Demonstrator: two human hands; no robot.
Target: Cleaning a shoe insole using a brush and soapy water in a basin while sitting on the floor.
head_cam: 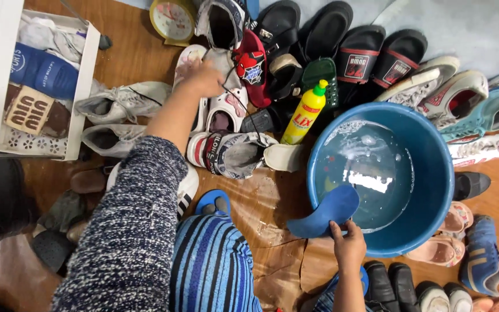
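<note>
Blue insole (326, 211) pinched in right hand (349, 247) over basin (437, 190) rim, left hand (203, 78) gripping grey cloth (222, 60), shoes crowding all sides

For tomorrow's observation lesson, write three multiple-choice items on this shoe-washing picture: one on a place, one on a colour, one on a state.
1. Where does the yellow bottle stand?
A. Inside the basin
B. Beside the basin's rim, among the shoes
C. In the white shelf unit

2. What colour is the basin?
A. Blue
B. Red
C. White

3. What is the right hand doing?
A. Resting flat on the floor
B. Gripping the bottle
C. Holding a blue insole at the basin's edge

Answers:
1 B: the bottle stands upright on the floor just left of the basin, shoes around it.
2 A: its wall and rim are blue, with soapy water inside.
3 C: the fingers close on the insole's near end, while the left hand reaches to a white shoe farther off.
</note>
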